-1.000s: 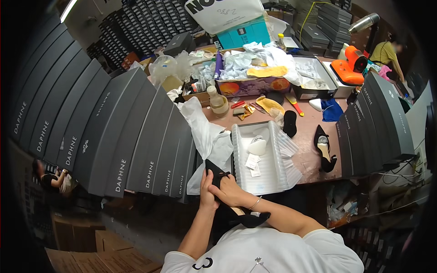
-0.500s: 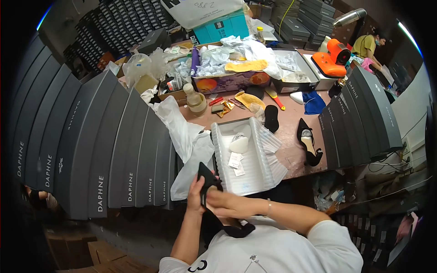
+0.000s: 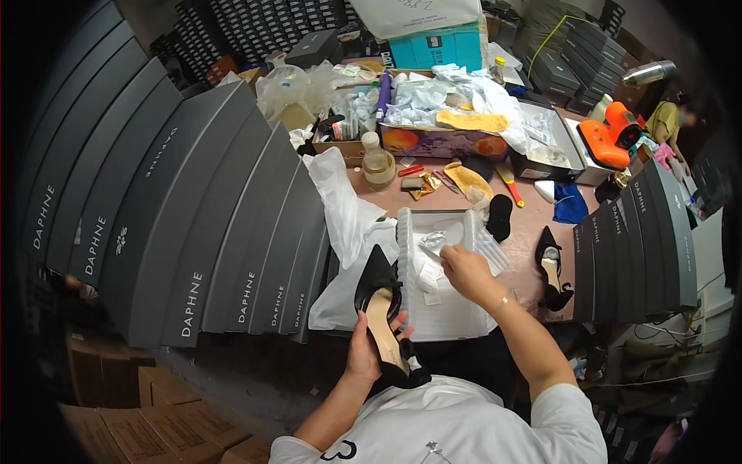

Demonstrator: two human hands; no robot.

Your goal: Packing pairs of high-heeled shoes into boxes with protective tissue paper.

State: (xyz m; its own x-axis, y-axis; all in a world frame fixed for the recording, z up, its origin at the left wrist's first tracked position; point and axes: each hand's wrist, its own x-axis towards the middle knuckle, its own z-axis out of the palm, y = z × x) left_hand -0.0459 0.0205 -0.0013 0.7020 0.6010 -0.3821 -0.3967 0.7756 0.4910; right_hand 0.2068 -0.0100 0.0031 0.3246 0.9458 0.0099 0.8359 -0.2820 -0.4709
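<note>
Head view: packing a black shoe (image 3: 384, 313), paper being fetched.
Left hand (image 3: 369, 349) grips the shoe; right hand (image 3: 464, 271) pinches crumpled paper (image 3: 433, 241) in the open box (image 3: 456, 321); stuffing it probably comes next.

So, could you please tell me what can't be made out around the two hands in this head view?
- Right hand: its fingertips cover whatever it touches among the white paper in the open shoe box.
- Left hand: the palm is hidden behind the black pointed shoe it holds.
- The shoe's heel: lost against the dark gap below the table.
- Second black shoe: too small for detail.
</note>
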